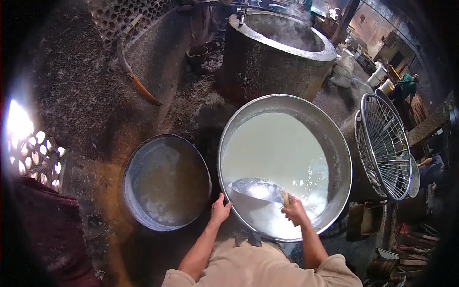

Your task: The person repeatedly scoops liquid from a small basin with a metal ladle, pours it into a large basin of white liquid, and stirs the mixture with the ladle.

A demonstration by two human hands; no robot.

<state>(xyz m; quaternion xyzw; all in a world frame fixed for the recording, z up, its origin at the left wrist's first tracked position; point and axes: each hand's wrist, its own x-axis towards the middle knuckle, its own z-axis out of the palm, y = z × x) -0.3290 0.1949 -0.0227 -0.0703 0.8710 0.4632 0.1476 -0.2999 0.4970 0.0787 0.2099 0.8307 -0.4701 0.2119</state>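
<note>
A large round metal basin (345, 158) stands in front of me, holding a milky white liquid (267, 143). My right hand (295, 211) is over the basin, closed round the short handle of a metal scoop (258, 188). The scoop's broad, shiny bowl lies level with the liquid near the basin's left side; how deep it sits I cannot tell. At the lower left of the rim, my left hand (220, 210) grips the basin's edge. Just left of that hand is a smaller round tub (128, 191) with cloudy brownish liquid in it.
Behind the basin stands a big round vat (272, 67) with steam rising from it. A wire strainer basket (386, 146) leans on a drum at the right. A curved pipe (134, 79) comes from the left wall. Another person (407, 87) is at the far right.
</note>
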